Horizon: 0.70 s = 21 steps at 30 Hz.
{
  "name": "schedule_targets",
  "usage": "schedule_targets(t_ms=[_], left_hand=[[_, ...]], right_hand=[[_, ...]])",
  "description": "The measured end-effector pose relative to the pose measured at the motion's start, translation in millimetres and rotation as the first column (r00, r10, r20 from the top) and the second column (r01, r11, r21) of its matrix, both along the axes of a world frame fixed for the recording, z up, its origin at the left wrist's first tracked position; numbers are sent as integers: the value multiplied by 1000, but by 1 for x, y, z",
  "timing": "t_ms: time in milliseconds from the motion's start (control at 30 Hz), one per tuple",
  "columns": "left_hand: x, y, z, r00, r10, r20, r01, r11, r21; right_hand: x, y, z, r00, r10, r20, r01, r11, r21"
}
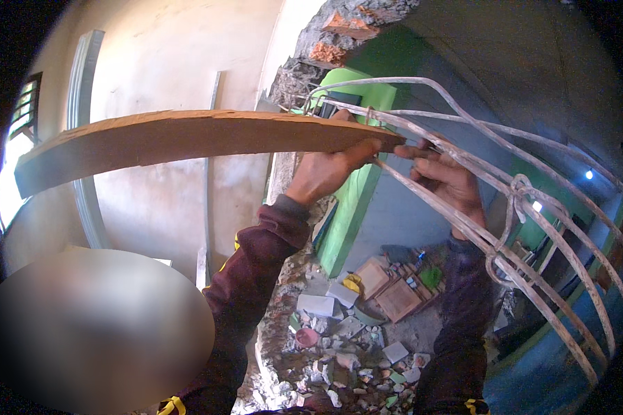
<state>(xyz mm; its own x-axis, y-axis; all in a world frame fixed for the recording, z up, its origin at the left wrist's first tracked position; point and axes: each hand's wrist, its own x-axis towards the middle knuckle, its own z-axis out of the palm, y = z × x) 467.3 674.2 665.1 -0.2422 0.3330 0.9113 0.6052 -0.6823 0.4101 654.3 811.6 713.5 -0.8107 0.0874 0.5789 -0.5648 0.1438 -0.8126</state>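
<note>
A long wooden board [187, 138] reaches from the left across to a cage of steel reinforcing bars [464, 149]. My left hand [325, 169] is closed around the board near its right end, with the thumb along the lower face. That end lies against the cage's near end, among the bars. Just right of the board's tip, my right hand [453, 180] is raised partly behind the bars. Its fingers are bent together close to the bars; whatever they pinch is too small to make out. Bent tie loops [519, 194] wrap the bars farther right.
Broken masonry [332, 48] edges the wall opening above. Beyond stands a green panel [349, 228]. Rubble [353, 360] covers the floor below, beside wooden boxes [398, 297] and a pink bowl [307, 337]. Metal channels [83, 124] lean at left. A blurred patch hides the lower left.
</note>
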Motion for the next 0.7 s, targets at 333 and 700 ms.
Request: schedule_targets(t_ms=[333, 700], left_hand=[[5, 0, -2, 999, 35, -6, -35, 999, 21], [4, 3, -4, 999, -32, 42, 31, 999, 27]], right_hand=[[69, -22, -19, 978, -203, 40, 193, 965, 176], [97, 45, -24, 651, -742, -160, 668, 460, 585]])
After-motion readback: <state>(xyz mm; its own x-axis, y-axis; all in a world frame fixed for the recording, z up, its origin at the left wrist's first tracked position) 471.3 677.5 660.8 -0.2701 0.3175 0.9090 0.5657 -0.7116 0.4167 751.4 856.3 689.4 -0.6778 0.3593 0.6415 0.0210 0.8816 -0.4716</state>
